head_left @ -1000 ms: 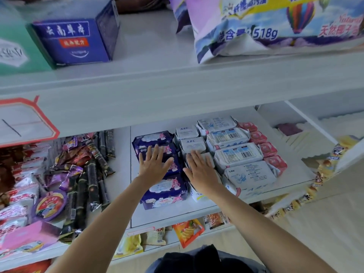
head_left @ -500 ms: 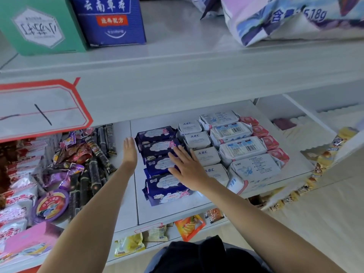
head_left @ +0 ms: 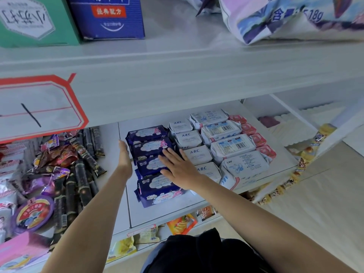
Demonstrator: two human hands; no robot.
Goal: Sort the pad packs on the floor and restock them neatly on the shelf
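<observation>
Squaring the dark-blue pad packs (head_left: 152,160), centre frame, on the shelf (head_left: 167,211).
Left hand (head_left: 124,157) shifted from pack tops to row's left edge, flat, open; right hand (head_left: 180,167) open, pressing tops. Row nearly aligned.

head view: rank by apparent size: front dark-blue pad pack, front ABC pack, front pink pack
1. Front dark-blue pad pack, largest.
2. Front ABC pack, partly under the right hand.
3. Front pink pack, smallest, partly hidden.
</observation>
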